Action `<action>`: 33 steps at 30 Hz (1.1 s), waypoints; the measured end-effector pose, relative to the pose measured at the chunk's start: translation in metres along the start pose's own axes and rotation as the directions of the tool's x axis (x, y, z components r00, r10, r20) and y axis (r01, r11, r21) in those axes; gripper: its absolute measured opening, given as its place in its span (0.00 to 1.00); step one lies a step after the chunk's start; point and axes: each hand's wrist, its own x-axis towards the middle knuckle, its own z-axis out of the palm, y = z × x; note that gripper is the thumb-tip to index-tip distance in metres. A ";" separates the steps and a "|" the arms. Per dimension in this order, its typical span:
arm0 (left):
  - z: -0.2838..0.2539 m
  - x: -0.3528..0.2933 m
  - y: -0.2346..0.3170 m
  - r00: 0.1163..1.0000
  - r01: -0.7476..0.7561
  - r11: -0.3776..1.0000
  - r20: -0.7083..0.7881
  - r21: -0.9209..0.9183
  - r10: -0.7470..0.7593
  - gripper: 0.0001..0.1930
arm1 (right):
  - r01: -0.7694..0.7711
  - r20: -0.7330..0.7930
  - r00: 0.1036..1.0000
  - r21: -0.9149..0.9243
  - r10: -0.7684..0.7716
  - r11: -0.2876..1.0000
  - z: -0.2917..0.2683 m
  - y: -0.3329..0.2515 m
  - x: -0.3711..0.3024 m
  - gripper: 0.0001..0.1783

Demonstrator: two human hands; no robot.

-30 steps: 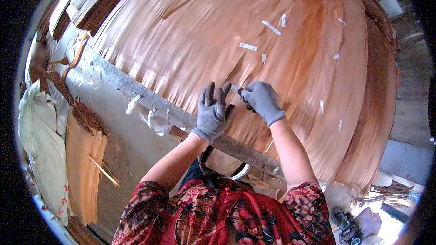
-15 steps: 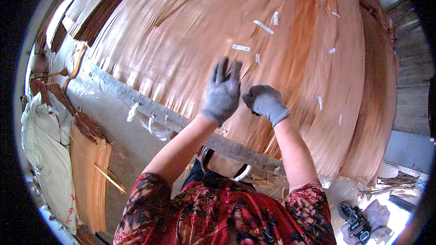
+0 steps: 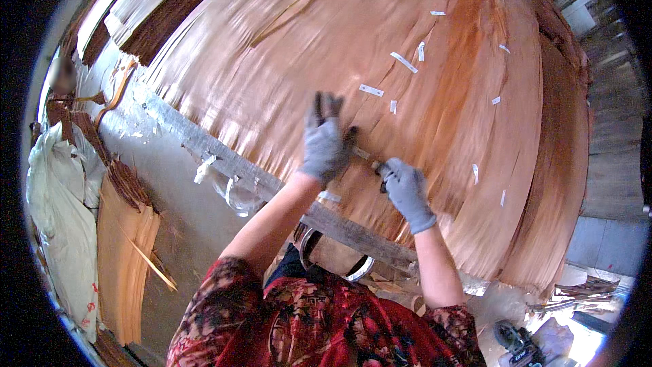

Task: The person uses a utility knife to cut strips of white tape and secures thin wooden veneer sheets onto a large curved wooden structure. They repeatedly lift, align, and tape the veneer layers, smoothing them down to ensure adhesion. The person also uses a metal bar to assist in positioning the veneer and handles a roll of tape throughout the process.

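A wide sheet of reddish-brown wood veneer (image 3: 299, 75) lies before me, with short white tape pieces stuck along its splits, such as one tape piece (image 3: 371, 90). My left hand (image 3: 323, 146), in a grey glove with dark fingertips, is over the near part of the veneer, fingers stretched and thumb apart. Between that thumb and my right hand runs a short pale strip of tape (image 3: 362, 153). My gloved right hand (image 3: 407, 194) has its fingers pinched at the strip's near end. Whether the left thumb presses on the strip is unclear.
A grey table edge (image 3: 224, 153) runs along the veneer's near side, with scraps of white tape (image 3: 204, 170) hanging from it. Veneer stacks (image 3: 125, 258) stand at the left beside a pale cloth sheet (image 3: 61, 224). A ring-shaped object (image 3: 360, 268) is by my waist.
My right hand has moved down and away from the left, and a strip of tape now shows between them. The left hand has shifted slightly left. The whole view has also shifted.
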 end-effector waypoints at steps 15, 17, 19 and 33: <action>-0.043 -0.024 -0.017 0.964 -0.239 0.971 0.110 -0.029 0.241 0.30 | -0.027 0.275 0.940 -0.530 0.202 0.847 0.007 -0.068 0.109 0.24; -0.032 -0.017 -0.023 0.942 -0.299 0.952 0.175 0.060 0.285 0.30 | -0.010 0.222 0.963 -0.547 0.157 0.837 0.014 -0.050 0.110 0.25; -0.029 -0.014 -0.021 0.945 -0.300 0.952 0.155 0.053 0.289 0.29 | -0.001 0.238 0.961 -0.507 0.141 0.862 0.008 -0.044 0.107 0.20; 0.036 0.049 0.002 0.969 -0.187 0.952 0.206 0.241 0.138 0.38 | 0.077 0.068 0.996 -0.230 -0.063 0.970 0.015 -0.022 0.060 0.10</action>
